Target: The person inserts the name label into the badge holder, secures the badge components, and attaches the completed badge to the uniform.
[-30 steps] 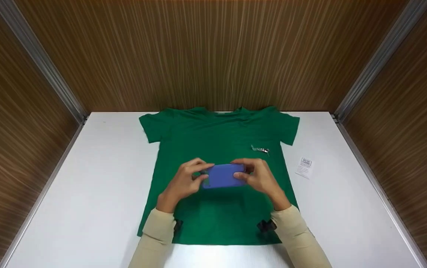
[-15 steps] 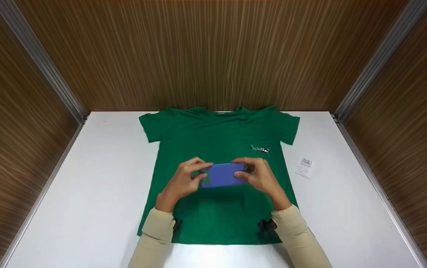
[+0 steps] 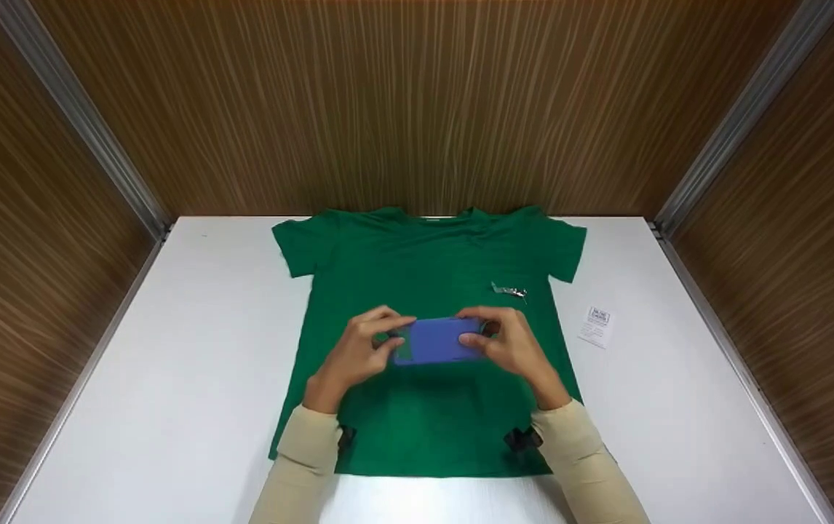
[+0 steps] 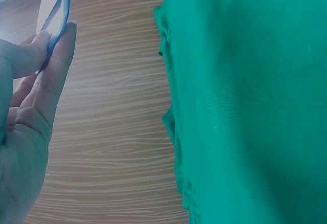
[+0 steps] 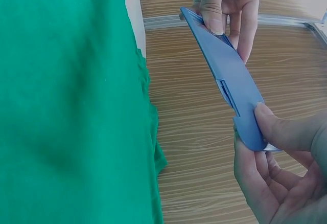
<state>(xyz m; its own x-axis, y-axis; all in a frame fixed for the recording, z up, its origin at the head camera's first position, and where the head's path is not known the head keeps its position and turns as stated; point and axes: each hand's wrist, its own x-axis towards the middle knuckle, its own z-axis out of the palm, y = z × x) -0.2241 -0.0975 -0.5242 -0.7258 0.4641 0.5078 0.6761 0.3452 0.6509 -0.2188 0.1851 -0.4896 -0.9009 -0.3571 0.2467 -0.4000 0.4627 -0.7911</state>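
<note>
Left hand (image 3: 359, 353) pinches the blue case (image 3: 437, 340) at nine o'clock, right hand (image 3: 510, 346) pinches it at three, above a green shirt (image 3: 417, 429); small shiny item (image 3: 510, 292) at two

The left hand (image 5: 230, 4) pinches the left end of a thin blue rectangular plastic-looking case (image 5: 232, 73), and the right hand (image 5: 286, 165) pinches its right end. Green cloth (image 5: 66, 101) is apart from the case; beyond the cloth's wrinkled far edge stands a brown wood-grain panel (image 5: 191, 127).

A booth-like workspace — woodgrain panels (image 3: 417, 109) and metal rails (image 3: 78, 109) bordering a white table (image 3: 184, 364).
</note>
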